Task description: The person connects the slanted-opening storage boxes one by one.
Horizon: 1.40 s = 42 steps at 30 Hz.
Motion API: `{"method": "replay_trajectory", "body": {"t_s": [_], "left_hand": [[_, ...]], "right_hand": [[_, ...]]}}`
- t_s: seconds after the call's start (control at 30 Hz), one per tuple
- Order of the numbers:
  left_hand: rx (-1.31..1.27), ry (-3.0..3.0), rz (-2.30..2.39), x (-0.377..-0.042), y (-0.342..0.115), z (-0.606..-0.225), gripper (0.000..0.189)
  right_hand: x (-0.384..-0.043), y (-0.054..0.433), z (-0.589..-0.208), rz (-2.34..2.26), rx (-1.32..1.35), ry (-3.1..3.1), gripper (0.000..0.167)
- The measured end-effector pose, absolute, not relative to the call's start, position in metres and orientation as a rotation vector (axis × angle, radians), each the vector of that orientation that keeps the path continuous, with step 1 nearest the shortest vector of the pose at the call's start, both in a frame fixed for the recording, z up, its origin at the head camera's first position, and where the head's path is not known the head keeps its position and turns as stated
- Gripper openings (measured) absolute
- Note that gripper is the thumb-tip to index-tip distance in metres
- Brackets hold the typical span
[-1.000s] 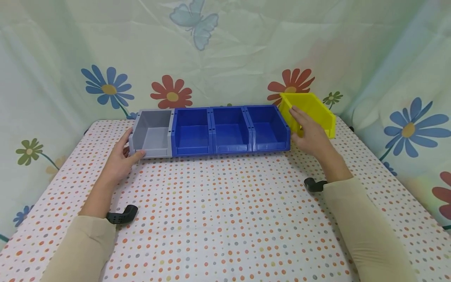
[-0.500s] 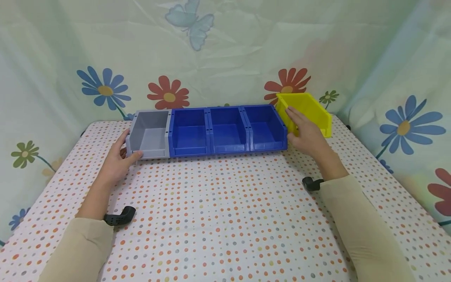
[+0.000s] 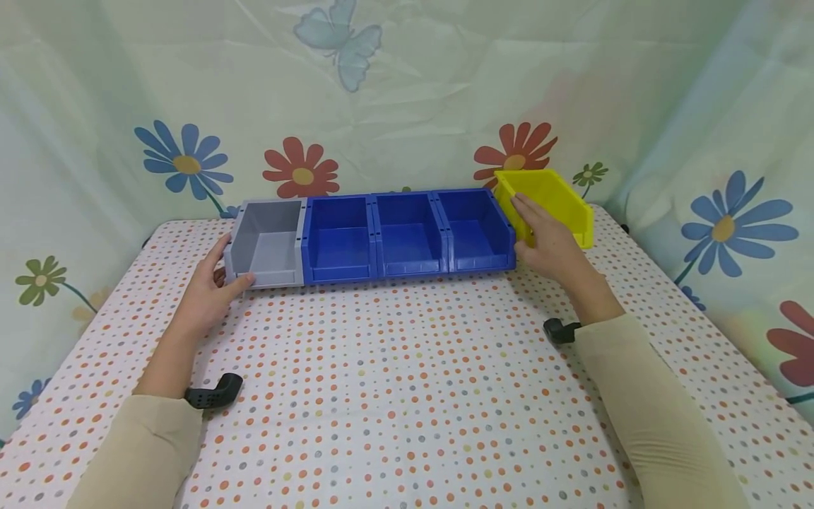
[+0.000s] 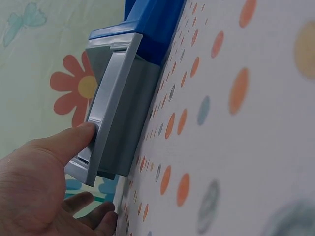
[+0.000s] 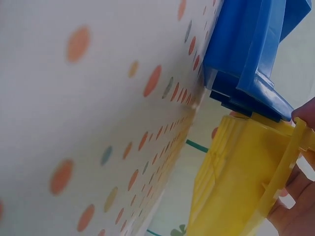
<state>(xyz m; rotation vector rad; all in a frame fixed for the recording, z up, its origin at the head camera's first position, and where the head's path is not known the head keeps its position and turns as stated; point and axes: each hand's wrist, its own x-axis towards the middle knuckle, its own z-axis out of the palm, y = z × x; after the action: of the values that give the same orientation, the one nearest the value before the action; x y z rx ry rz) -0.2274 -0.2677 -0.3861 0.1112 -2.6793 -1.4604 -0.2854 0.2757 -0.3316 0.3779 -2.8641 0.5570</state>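
Note:
In the head view a grey storage bin (image 3: 267, 244) and three blue storage bins, the rightmost (image 3: 475, 230) among them, stand side by side in a row. My left hand (image 3: 206, 293) grips the grey bin's left front corner, its thumb on the front lip. At the row's right end my right hand (image 3: 552, 244) holds a yellow storage bin (image 3: 553, 198) by its left wall. Backdrop shows between the yellow bin (image 5: 236, 172) and the table in the right wrist view, and its upper corner meets the blue bin (image 5: 246, 54). Some right fingers are hidden behind the yellow wall.
A dotted cloth covers the table (image 3: 381, 396) in front of the row. Behind the bins hangs a flowered curtain (image 3: 407, 92), which also closes off both sides. Each wrist wears a black camera, the left one (image 3: 219, 392) close above the cloth.
The whole head view has shifted slightly, so everything sits a little further left. Against the blue bins, the yellow bin's back rim is slightly lower. Both hands keep their holds.

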Motion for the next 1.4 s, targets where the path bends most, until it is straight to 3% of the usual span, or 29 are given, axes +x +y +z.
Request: {"method": "replay_trajectory", "body": {"t_s": [1.4], "left_hand": [[0.123,-2.680,-1.511,-0.2265,-0.2675,-0.3833,0.089]], "right_hand": [[-0.2836,0.2799,-0.3406,0.538,0.431,-2.995,0.083]]}}
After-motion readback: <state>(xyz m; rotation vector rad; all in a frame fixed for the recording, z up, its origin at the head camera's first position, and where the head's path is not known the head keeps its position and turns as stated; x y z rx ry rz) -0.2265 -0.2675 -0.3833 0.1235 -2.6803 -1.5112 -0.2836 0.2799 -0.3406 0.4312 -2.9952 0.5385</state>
